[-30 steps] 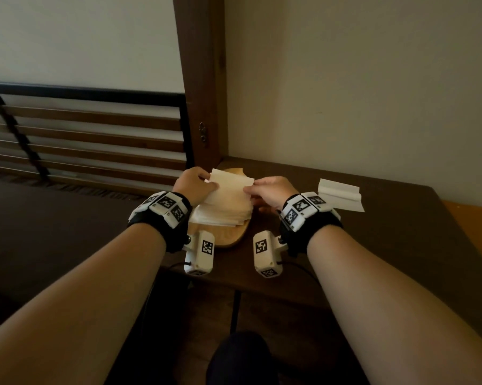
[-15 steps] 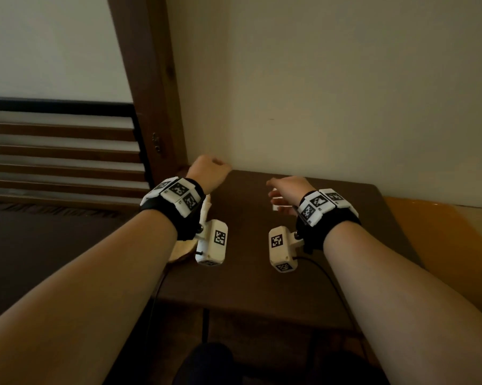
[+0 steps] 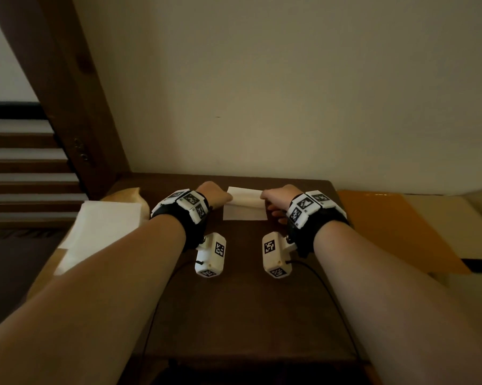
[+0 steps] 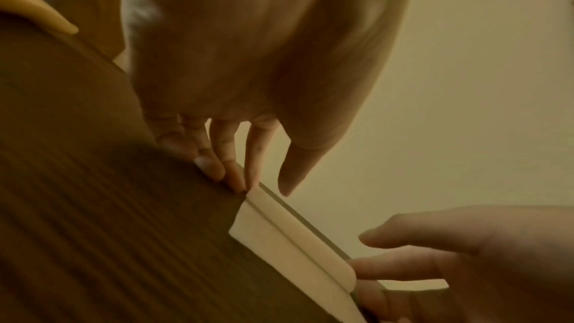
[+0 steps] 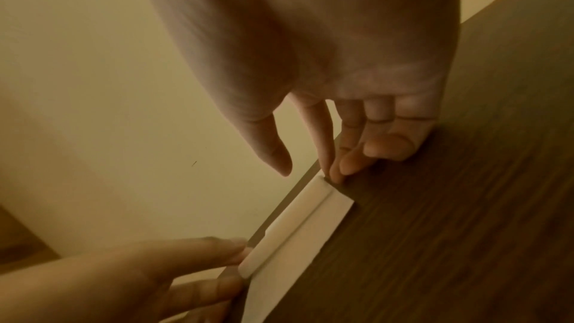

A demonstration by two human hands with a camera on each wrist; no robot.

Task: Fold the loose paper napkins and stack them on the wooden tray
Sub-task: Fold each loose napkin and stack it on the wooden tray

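Napkin (image 3: 245, 204) lies partly folded on the dark wooden table (image 3: 242, 307), near its far edge and close to the wall (image 3: 289, 87), with one flap turned over along a crease that runs from hand to hand. The left hand (image 3: 213, 193) is at the napkin's left end and the right hand (image 3: 277, 196) at its right end. In the left wrist view the left fingertips (image 4: 239, 181) are extended down to the table right at the napkin's corner, thumb held apart above — fingers straight, not curled round the paper. The right wrist view shows the same on the other side: the right fingertips (image 5: 337, 173) reach the opposite corner, thumb lifted clear, so this hand too is extended rather than pinching (whether the tips press on the paper itself or just beside it is hard to tell).

To the left, the wooden tray (image 3: 124, 194) sits at the table's left edge, bearing a stack of white napkins (image 3: 104, 232); the left forearm crosses in front of the stack's near part and hides it. The tray is well apart from the napkin being handled. A dark wooden post (image 3: 67, 93) rises behind the tray, with slatted rails (image 3: 26, 176) beyond it. At the right, beside the table, lies an orange surface (image 3: 395, 232).

Both wrists carry black bands with white marker blocks — a small camera unit hangs under each, with cables trailing toward the near table edge.
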